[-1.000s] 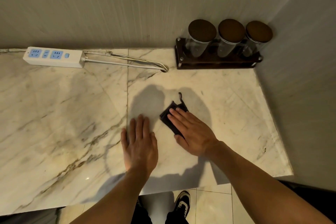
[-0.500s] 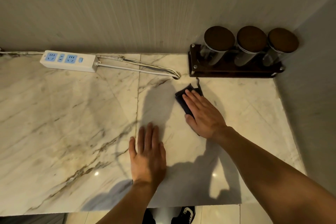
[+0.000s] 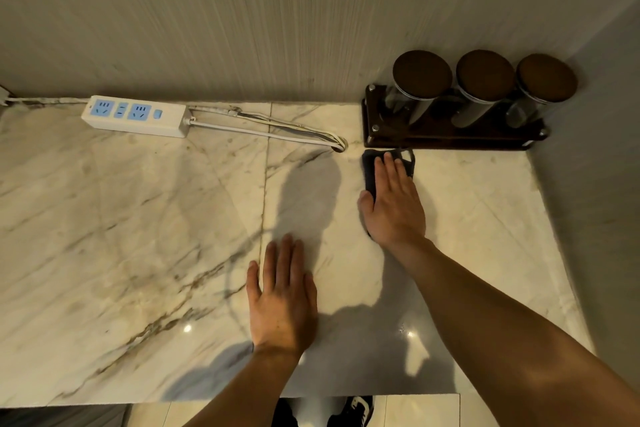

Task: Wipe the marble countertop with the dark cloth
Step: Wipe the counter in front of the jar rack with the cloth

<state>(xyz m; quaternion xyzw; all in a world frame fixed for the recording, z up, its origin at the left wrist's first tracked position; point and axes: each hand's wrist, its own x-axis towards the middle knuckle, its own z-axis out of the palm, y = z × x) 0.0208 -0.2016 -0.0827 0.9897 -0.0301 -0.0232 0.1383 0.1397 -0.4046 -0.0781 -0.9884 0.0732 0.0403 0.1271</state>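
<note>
The marble countertop (image 3: 121, 236) is pale with brown veins and fills most of the view. A small dark cloth (image 3: 370, 168) lies flat on it at the back, just in front of the jar rack. My right hand (image 3: 393, 204) presses flat on the cloth, fingers pointing to the wall, covering most of it. My left hand (image 3: 282, 298) rests flat on the bare marble nearer the front edge, fingers together, holding nothing.
A dark wooden rack (image 3: 446, 137) with three lidded glass jars (image 3: 483, 83) stands in the back right corner. A white power strip (image 3: 136, 116) and its cable (image 3: 277, 135) lie along the back wall. A side wall closes off the right.
My right hand has slid the cloth away from me, from mid-counter up to the rack. My left hand has stayed flat on the marble.
</note>
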